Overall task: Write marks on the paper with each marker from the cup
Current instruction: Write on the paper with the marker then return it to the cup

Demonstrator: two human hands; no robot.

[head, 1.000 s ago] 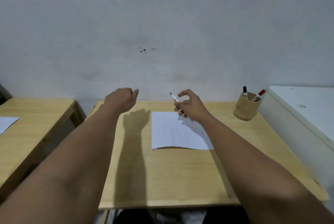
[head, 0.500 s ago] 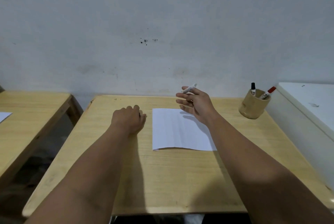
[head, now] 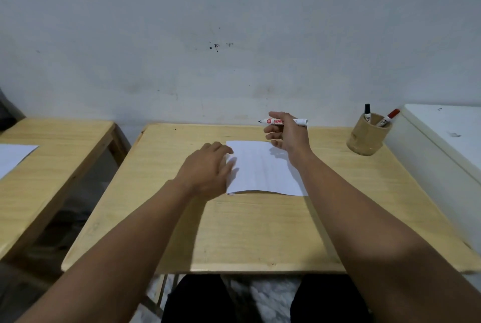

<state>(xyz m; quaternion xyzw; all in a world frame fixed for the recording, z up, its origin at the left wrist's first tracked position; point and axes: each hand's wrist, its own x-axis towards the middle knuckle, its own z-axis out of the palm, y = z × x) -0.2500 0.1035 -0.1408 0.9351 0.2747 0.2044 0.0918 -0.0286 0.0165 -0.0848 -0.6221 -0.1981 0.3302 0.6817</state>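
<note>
A white sheet of paper (head: 263,169) lies on the wooden table (head: 260,231). My left hand (head: 208,169) rests flat at the paper's left edge, its fingertips on the sheet. Above the paper's far right corner, my right hand (head: 286,133) holds a white marker (head: 273,121) with red print level, uncapped tip pointing left. At the table's back right stands a tan cup (head: 365,137) with a black-capped marker (head: 367,112) and a red-capped marker (head: 387,119) in it.
A white cabinet (head: 447,145) stands against the table's right side, close to the cup. A second wooden table (head: 49,156) with a white sheet (head: 13,157) is on the left across a gap. The wall runs just behind the table.
My left hand came down from the air and slid right onto the paper's edge. My right hand turned the marker from upright to level, tip to the left.
</note>
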